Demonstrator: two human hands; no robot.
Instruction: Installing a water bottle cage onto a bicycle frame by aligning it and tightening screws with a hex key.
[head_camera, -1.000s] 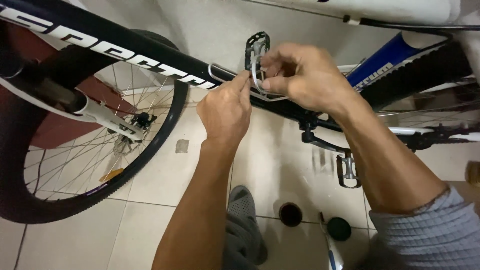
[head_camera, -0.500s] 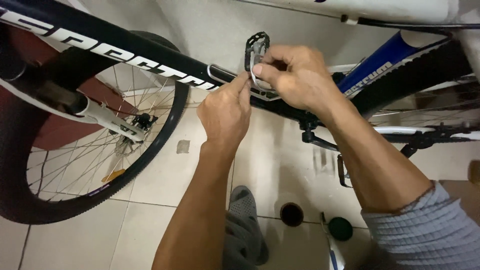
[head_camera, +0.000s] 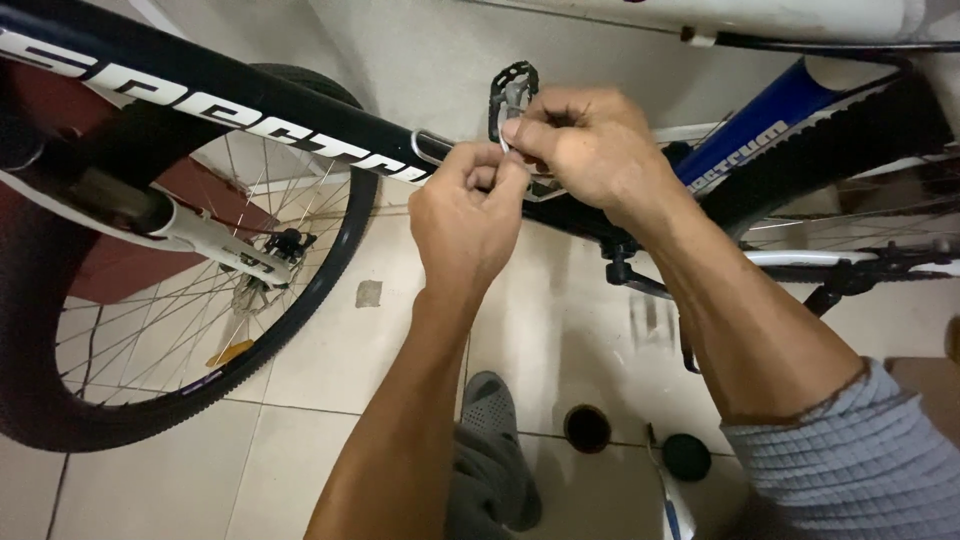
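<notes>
A black bicycle down tube (head_camera: 250, 105) with white lettering runs across from the upper left. A thin silver wire bottle cage (head_camera: 432, 150) is mounted on it. My left hand (head_camera: 468, 215) is curled, with thumb and forefinger pinched on the cage's wire against the tube. My right hand (head_camera: 592, 148) comes from the right and grips the cage's upper wire, its fingertips touching my left hand. A black studded pedal (head_camera: 512, 85) stands just behind my right hand's fingers. What lies inside the pinch is hidden.
The front wheel (head_camera: 330, 270) with spokes, fork and disc brake fills the left. A blue bicycle frame (head_camera: 770, 125) and a knobbly tyre (head_camera: 860, 140) are at the right. On the tiled floor are my grey shoe (head_camera: 490, 440), two dark round caps (head_camera: 587, 428) and a small drain cover (head_camera: 369, 293).
My right hand has slid a little left and down over the cage, closing up against my left hand. My left hand has stayed on the tube.
</notes>
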